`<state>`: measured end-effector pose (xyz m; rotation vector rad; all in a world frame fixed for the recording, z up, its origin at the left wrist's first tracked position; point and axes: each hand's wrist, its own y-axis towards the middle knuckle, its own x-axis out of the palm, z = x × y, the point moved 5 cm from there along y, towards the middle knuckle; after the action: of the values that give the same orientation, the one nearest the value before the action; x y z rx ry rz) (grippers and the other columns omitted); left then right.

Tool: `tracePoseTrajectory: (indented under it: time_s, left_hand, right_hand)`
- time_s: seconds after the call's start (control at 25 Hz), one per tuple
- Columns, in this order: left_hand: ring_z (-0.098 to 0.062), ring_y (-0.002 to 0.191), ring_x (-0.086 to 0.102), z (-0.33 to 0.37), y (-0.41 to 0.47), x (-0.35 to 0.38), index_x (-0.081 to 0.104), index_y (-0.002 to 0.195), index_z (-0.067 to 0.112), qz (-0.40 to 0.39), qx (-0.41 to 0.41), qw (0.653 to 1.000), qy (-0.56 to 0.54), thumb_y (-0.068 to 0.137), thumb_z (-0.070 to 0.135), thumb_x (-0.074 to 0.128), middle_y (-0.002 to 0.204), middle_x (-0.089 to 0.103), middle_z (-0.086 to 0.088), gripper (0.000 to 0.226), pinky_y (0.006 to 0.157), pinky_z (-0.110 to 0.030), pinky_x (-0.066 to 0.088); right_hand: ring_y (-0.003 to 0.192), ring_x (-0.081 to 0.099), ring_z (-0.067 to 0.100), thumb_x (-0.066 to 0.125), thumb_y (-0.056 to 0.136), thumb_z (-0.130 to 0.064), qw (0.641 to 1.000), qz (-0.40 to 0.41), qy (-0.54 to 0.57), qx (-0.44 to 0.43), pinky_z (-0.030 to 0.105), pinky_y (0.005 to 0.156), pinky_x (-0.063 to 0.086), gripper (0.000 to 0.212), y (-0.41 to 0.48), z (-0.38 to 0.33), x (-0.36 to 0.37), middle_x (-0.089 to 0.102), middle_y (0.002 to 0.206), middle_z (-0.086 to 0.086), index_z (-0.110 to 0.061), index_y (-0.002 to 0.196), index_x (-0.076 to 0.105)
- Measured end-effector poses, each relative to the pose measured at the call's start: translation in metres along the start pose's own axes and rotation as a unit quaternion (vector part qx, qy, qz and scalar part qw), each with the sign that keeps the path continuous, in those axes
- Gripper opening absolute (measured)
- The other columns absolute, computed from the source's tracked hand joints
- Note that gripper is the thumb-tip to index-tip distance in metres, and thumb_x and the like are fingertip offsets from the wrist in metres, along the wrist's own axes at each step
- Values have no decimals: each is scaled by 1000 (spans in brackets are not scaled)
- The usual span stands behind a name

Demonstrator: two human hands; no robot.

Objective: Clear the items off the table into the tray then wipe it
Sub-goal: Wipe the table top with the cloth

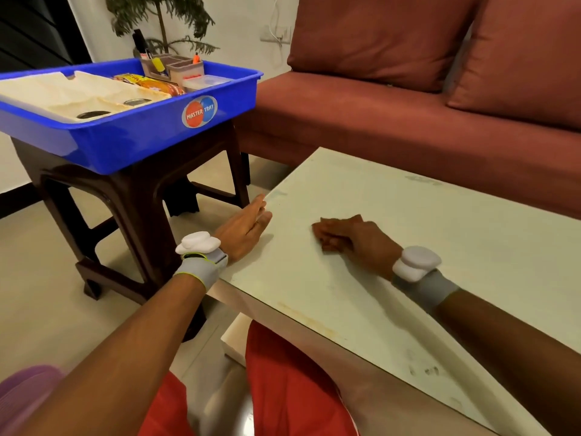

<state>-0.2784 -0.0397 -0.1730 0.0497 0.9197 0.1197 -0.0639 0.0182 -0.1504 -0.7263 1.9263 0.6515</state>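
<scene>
The pale glass-topped table [408, 247] fills the right half of the view. My right hand [355, 239] lies on it near the left side, pressing a brown cloth [330, 226] flat against the top. The cloth's colour is close to the hand's, and only its edges show past the fingers. My left hand [245, 229] rests with straight fingers against the table's left edge. The blue tray [151, 133] stands on a dark brown stool at the upper left. It holds a cream cloth, a snack packet and a pen organiser.
The brown plastic stool [132, 196] stands close to the table's left edge. A maroon sofa [408, 99] with cushions runs behind the table. A potted plant [163, 17] is behind the tray. My red-clad knees [283, 388] are under the table's near edge.
</scene>
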Motion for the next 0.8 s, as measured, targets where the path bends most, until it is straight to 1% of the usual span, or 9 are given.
tracePoseTrajectory:
  time_s: [0.08,0.16,0.28,0.36,0.44,0.52,0.64,0.72,0.8]
  left_hand:
    - [-16,144,22,3,-1,0,7,151,20,-6,4,999,35,100,44,22,158,19,2,58,111,-25,17]
    - [-15,143,23,5,-2,-2,9,151,19,-1,3,1000,27,101,42,23,157,21,1,57,111,-25,19]
    - [-13,143,24,3,-1,-3,11,151,20,8,3,1000,8,100,43,24,156,24,2,57,106,-19,17]
    - [-12,143,22,1,0,-2,9,151,20,0,-4,1000,1,100,45,22,157,21,3,58,104,-17,14]
    - [-11,144,20,2,-1,-1,7,151,21,0,-5,1000,6,99,46,21,158,19,4,59,103,-16,13]
    - [-12,144,20,3,-1,0,6,151,22,1,-8,1000,9,99,46,21,158,19,4,59,103,-16,13]
    - [-13,144,19,1,-1,0,8,151,23,0,-18,1000,16,99,47,21,157,20,3,58,103,-16,13]
    - [-14,144,20,0,1,-2,10,151,23,8,-19,1000,11,99,46,22,157,23,2,58,104,-17,13]
    - [-14,144,21,-1,0,-3,11,151,24,9,-19,1000,9,99,46,23,156,24,2,57,105,-18,13]
  right_hand:
    - [120,51,35,47,96,-16,997,-7,-27,78,38,105,32,30,46,11,10,55,131,18,-5,122,56]
    - [121,51,33,45,96,-16,999,-10,-32,36,42,106,30,25,73,-19,37,58,129,15,-8,113,61]
    - [134,35,12,43,98,-22,994,-58,-11,-97,23,112,18,37,28,-49,40,43,146,1,-16,134,50]
    - [138,26,4,42,99,-25,985,-77,-2,-151,18,112,15,41,-10,-25,23,33,151,-7,-23,140,41]
    - [140,30,12,41,99,-22,994,-46,-37,-93,20,113,18,42,-3,17,5,34,151,-3,-20,141,40]
    - [138,35,24,41,99,-18,999,-9,-48,8,27,115,16,40,45,45,1,40,147,7,-13,139,43]
    - [137,35,27,38,100,-21,998,-1,-58,35,30,112,14,38,99,6,32,41,147,10,-14,137,46]
    - [139,30,23,37,100,-24,996,-40,-55,-49,33,114,14,40,85,-28,51,36,150,7,-18,140,42]
    - [140,26,15,38,100,-23,987,-67,-28,-146,28,116,15,41,42,-36,45,31,152,1,-19,141,39]
